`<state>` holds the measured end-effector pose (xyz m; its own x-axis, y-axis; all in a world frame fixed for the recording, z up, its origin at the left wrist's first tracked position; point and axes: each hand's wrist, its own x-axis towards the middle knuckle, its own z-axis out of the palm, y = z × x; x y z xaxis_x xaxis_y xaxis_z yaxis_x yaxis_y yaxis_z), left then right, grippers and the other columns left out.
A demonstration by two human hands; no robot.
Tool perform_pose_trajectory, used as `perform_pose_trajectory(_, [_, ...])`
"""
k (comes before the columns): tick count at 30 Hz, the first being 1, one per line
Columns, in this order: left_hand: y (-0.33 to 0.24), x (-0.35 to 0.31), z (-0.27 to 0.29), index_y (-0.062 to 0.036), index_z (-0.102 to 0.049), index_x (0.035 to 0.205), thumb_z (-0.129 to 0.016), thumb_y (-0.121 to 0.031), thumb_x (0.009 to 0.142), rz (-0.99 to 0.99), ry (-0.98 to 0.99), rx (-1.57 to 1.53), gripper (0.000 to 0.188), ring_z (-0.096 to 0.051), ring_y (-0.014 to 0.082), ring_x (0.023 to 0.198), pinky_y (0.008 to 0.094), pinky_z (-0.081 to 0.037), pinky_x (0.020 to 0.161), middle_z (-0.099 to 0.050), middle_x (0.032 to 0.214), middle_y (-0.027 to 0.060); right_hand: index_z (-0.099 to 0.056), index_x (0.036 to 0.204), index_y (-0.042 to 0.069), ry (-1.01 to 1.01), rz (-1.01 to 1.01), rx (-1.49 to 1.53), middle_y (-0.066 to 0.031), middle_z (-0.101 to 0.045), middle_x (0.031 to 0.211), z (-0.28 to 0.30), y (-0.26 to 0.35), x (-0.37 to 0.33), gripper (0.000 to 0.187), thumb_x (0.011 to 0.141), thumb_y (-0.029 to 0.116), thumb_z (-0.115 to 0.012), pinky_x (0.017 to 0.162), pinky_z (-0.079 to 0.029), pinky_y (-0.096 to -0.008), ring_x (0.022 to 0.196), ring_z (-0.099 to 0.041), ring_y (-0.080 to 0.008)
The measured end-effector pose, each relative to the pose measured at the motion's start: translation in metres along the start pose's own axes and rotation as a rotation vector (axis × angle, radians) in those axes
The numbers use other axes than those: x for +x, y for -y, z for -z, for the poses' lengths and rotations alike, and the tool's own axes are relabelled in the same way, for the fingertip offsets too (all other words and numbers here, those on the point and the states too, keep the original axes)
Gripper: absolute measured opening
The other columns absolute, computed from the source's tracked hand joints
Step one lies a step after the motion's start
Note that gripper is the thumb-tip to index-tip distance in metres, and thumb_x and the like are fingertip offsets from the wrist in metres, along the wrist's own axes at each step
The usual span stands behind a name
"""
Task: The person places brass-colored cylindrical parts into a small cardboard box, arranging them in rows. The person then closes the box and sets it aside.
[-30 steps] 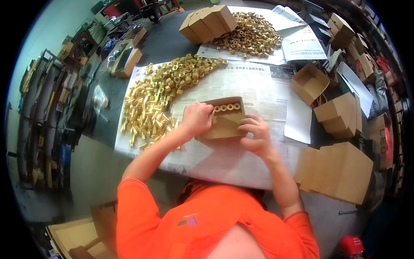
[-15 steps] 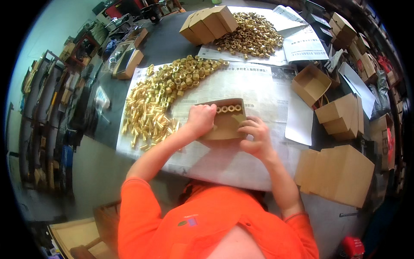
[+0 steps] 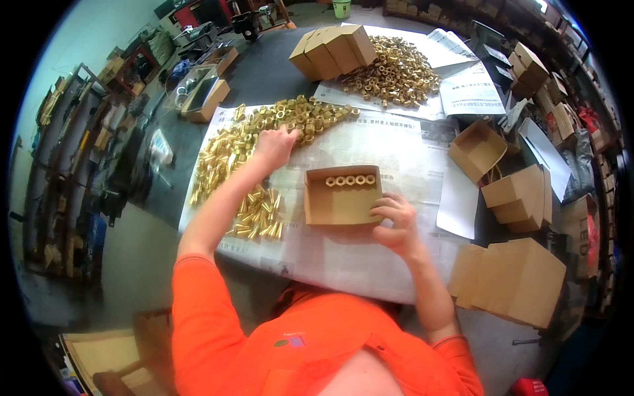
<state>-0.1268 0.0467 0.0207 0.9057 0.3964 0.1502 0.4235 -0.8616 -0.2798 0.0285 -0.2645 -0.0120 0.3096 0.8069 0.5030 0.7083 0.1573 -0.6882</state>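
An open cardboard box (image 3: 343, 210) sits on the newspaper-covered table before me. Inside it, several brass hex nuts (image 3: 350, 180) stand in a single row along the far wall. My right hand (image 3: 397, 224) has curled fingers against the box's right wall, gripping its edge. My left hand (image 3: 276, 146) is at the near edge of a pile of large brass nuts (image 3: 297, 115), its fingers bent together. Whatever lies between those fingertips is hidden. Slim brass tube-like pieces (image 3: 254, 214) are heaped beside and under my left forearm.
Another heap of brass nuts (image 3: 396, 72) lies at the back, next to a row of cardboard boxes (image 3: 332, 51). Open boxes (image 3: 478, 150) and folded cardboard (image 3: 512, 280) stand on the right. White paper (image 3: 456, 208) lies beside them. Shelves (image 3: 66, 158) line the left wall.
My left hand has left the box's left side and moved up and left to the nut pile. The whole row of nuts inside now shows. My right hand stays at the box's right edge.
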Motion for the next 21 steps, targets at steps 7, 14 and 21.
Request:
perform_pose_trajectory(7, [-0.001,0.011,0.015,-0.0055,-0.058,0.091,-0.053,-0.005,0.075,-0.139,0.12,0.019,0.017,-0.068,0.0296,0.076,0.0407,-0.052,0.067,-0.067,0.084,0.0137,-0.067,0.076,0.004,-0.009,-0.038,-0.029,-0.01,-0.068,0.091,0.001,0.001,-0.004,0.024,0.055,0.007,-0.056,0.083,-0.05,-0.0404,0.1,-0.059,-0.0337])
perform_pose_trajectory(14, [-0.001,0.011,0.008,-0.006,-0.061,0.087,-0.06,-0.018,0.069,-0.043,0.135,-0.054,0.022,-0.067,0.0322,0.073,0.0449,-0.053,0.065,-0.067,0.075,0.015,-0.067,0.076,0.004,0.002,-0.011,0.004,-0.0081,-0.068,0.092,0.0,0.0,-0.002,0.024,0.054,0.007,-0.057,0.083,-0.049,-0.0403,0.099,-0.059,-0.0318])
perform_pose_trajectory(21, [-0.022,-0.009,0.046,-0.001,-0.066,0.083,-0.071,-0.015,0.072,0.172,0.089,-0.83,0.019,-0.063,0.0174,0.058,0.0315,-0.051,0.056,-0.064,0.065,0.0096,-0.067,0.076,0.004,-0.009,-0.008,-0.006,-0.0076,-0.068,0.091,-0.001,-0.001,-0.004,0.024,0.054,0.007,-0.057,0.084,-0.049,-0.0402,0.1,-0.058,-0.0321])
